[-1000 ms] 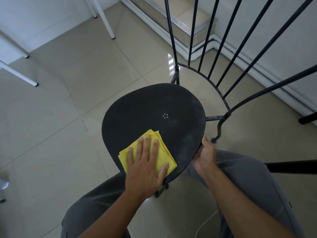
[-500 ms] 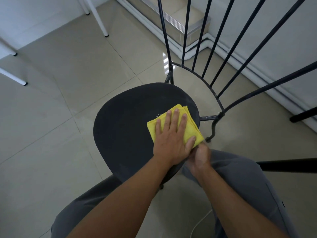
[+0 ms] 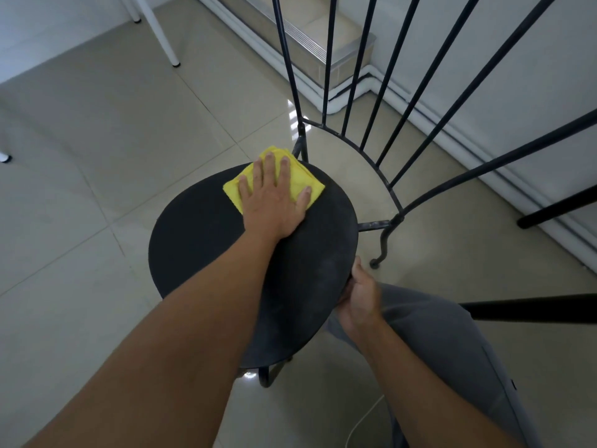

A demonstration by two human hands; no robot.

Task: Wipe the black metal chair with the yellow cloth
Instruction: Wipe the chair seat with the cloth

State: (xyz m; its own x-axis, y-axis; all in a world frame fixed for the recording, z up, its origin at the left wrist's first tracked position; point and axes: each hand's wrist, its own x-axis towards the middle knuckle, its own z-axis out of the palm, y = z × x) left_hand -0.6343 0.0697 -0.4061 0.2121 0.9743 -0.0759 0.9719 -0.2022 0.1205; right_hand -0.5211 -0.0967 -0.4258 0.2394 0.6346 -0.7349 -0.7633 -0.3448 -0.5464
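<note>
The black metal chair has a round dark seat [image 3: 200, 240] in the middle of the view and thin back bars [image 3: 384, 92] fanning up to the right. A folded yellow cloth [image 3: 303, 184] lies on the far edge of the seat, near the rear left bar. My left hand [image 3: 273, 202] presses flat on the cloth, fingers spread. My right hand [image 3: 361, 297] grips the seat's near right rim, fingers curled under it. The seat's right part looks dusty.
Glossy beige tiles cover the floor [image 3: 97, 156]. White furniture legs [image 3: 161, 33] stand at the far left. A white wall with skirting [image 3: 517, 176] and a step [image 3: 323, 37] lie behind the chair. Black bars [image 3: 533, 307] cross at right. My grey-trousered knee [image 3: 452, 334] is beside the seat.
My left hand slid the cloth from the seat's near edge, across its right side, to the far edge by the backrest. My right hand kept its hold on the rim.
</note>
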